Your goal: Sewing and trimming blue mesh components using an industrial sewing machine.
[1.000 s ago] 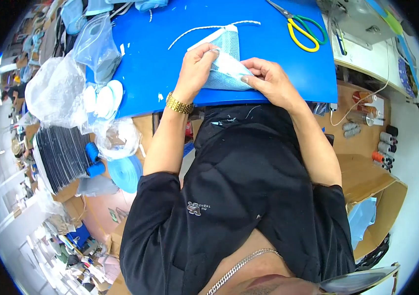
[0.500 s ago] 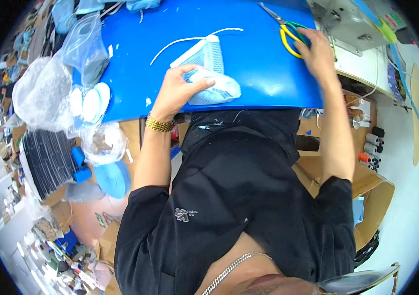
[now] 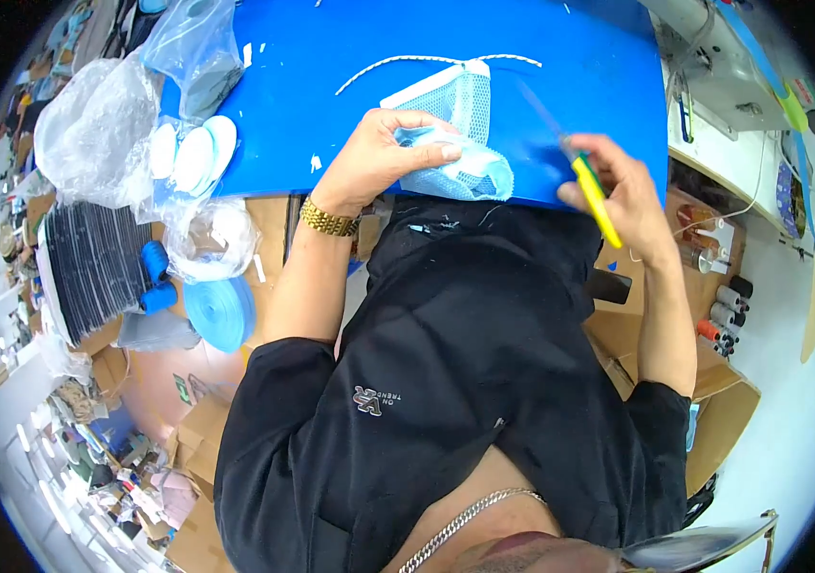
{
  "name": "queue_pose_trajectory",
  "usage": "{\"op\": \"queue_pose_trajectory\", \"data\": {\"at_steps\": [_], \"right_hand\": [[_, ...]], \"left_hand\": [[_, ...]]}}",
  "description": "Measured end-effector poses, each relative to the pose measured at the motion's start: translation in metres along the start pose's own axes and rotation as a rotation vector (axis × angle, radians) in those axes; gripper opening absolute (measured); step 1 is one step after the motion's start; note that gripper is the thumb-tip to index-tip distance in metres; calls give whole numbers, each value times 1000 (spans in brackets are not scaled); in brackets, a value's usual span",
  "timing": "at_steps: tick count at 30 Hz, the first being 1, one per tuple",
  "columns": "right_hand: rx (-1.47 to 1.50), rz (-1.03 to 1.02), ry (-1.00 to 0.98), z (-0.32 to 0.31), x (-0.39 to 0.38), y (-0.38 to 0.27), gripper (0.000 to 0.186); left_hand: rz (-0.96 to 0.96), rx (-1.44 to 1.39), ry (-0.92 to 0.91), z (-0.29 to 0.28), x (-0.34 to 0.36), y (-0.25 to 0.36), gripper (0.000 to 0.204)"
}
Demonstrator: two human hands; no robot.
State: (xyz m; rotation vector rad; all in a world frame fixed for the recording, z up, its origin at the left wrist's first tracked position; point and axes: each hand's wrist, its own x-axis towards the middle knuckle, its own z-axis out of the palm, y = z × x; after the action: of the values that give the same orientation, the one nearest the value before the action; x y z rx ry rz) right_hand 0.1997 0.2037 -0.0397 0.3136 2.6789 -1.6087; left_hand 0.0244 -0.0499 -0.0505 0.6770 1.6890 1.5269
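Note:
My left hand (image 3: 398, 151) pinches a light blue mesh pouch (image 3: 470, 115) near the front edge of the blue table. A white band runs along the pouch's edge, and a thin white cord (image 3: 407, 60) stretches out from its top to both sides. To the right, my right hand (image 3: 618, 186) is closed around scissors (image 3: 591, 191) with yellow and green handles. Their blades, blurred by motion, point up and left toward the pouch without touching it.
White oval discs (image 3: 194, 158) and clear plastic bags (image 3: 92, 129) lie at the table's left. Below them are a roll of light blue tape (image 3: 219, 310) and blue thread spools (image 3: 156, 277). A white machine (image 3: 737, 67) stands at the right, above several thread cones (image 3: 728, 310).
My right hand has lifted the scissors off the table and brought them nearer the pouch, toward me. My left hand still holds the pouch. The whole view has shifted slightly.

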Motion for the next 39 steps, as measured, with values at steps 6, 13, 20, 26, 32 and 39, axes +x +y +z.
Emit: {"op": "queue_pose_trajectory", "data": {"at_steps": [6, 13, 20, 26, 32, 39], "right_hand": [[-124, -215, -98, 15, -2, -20, 55], [-136, -216, -155, 13, 2, -20, 53], [-149, -269, -166, 15, 4, -20, 53], [-139, -294, -123, 18, 3, -17, 50], [-164, -249, -135, 17, 0, -16, 49], [-175, -275, 2, 24, -3, -6, 50]], "left_hand": [[-25, -12, -30, 1, 1, 8, 27], [-3, -5, -54, 9, 0, 9, 25], [-9, -4, -47, 9, -1, 5, 22], [-40, -11, -57, 10, -1, 2, 19], [-47, -20, -21, 14, -3, 2, 22], [-14, -13, -55, 11, 0, 7, 18]]}}
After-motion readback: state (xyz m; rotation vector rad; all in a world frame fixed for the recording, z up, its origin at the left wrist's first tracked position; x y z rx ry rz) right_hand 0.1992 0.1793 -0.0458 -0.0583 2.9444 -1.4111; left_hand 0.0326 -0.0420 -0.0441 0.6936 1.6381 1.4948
